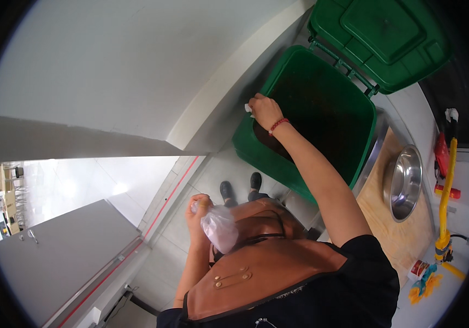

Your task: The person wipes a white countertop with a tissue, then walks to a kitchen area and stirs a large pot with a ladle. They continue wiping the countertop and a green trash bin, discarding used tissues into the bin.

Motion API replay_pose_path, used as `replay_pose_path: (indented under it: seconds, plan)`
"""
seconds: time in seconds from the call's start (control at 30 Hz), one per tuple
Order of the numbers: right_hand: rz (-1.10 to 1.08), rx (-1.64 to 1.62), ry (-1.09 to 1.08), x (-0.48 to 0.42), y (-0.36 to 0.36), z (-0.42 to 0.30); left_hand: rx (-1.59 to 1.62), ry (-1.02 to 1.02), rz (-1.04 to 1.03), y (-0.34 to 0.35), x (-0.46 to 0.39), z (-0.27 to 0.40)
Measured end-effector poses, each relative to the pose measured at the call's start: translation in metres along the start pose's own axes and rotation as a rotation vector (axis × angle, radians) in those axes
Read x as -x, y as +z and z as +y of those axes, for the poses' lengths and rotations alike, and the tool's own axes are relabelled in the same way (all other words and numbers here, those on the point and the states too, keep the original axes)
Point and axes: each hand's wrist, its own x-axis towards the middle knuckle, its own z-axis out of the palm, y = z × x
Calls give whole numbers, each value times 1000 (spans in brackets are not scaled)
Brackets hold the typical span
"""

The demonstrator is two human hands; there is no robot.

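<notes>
My left hand is closed around the gathered neck of a clear plastic bag, which hangs in front of a brown apron. Something pale pinkish shows through the bag. My right hand, with a red bead bracelet at its wrist, is at the near left rim of a green wheeled bin. Its curled fingers hold a crumpled white cloth or tissue against that rim. The bin's lid is swung back on its hinge, and the inside looks dark and stained.
Right of the bin, a steel bowl stands on a wooden board. Beyond it are a yellow hose or pipe and a blue-and-yellow cloth. A wall rises at the upper left, and a grey door stands at the lower left.
</notes>
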Motion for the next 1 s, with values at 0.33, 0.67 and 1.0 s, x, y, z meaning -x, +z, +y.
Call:
replay_pose_path:
  seconds: [0.33,0.67,1.0]
  plan:
    - [-23,-39,-193,53,4,-37,5,6,-39,-34,-1,5]
    - [156,-50,-16,146,8,-47,34,5,-65,-56,1,15]
    - [335,54,310,194,5,-35,-9,-10,-109,-79,-7,14]
